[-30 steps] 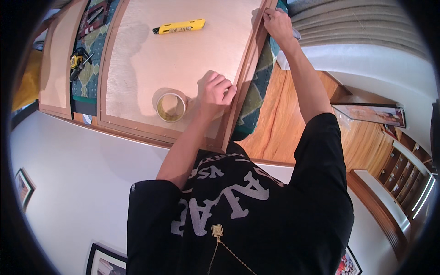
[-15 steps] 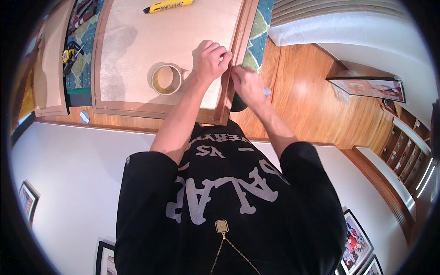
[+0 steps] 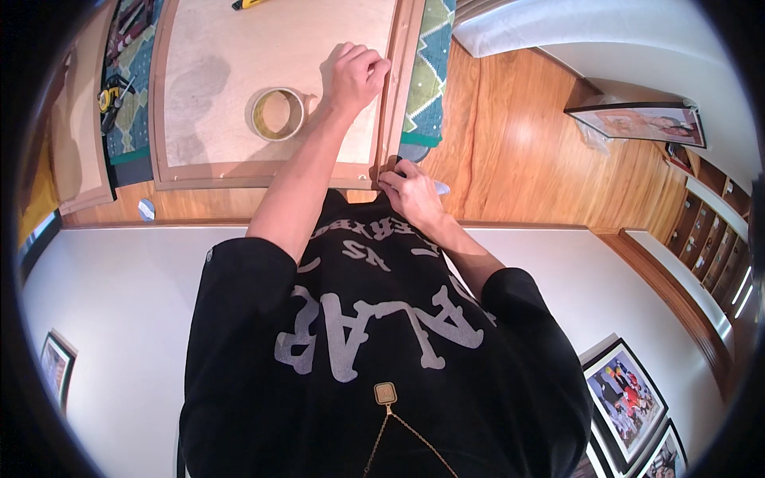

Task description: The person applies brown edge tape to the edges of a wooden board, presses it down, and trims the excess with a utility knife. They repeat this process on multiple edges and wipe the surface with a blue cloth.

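A large wooden picture frame (image 3: 384, 107) lies with its pale backing board (image 3: 215, 48) up; brown tape (image 3: 239, 172) runs along the board's edges. My left hand (image 3: 356, 78) is closed, knuckles up, and rests on the board against the frame's right side. What its curled fingers may hold is hidden. At the near right corner, my right hand (image 3: 412, 193) has its fingertips pinched together at the frame's outer side. Something small and pale blue shows beside that hand, too little of it to name. A roll of tape (image 3: 295, 127) stands on the board left of my left forearm.
The yellow handle of a cutter (image 3: 245, 4) lies at the board's far edge. Further left are a black-and-yellow tool (image 3: 111, 99) on a patterned green cloth (image 3: 127, 131) and another panel (image 3: 80, 151). A framed picture (image 3: 637, 123) leans by the wall on the right.
My right hand has slid toward me along the frame's right side to the near corner. My left hand stays at about the same place on the frame. The whole view has shifted slightly.
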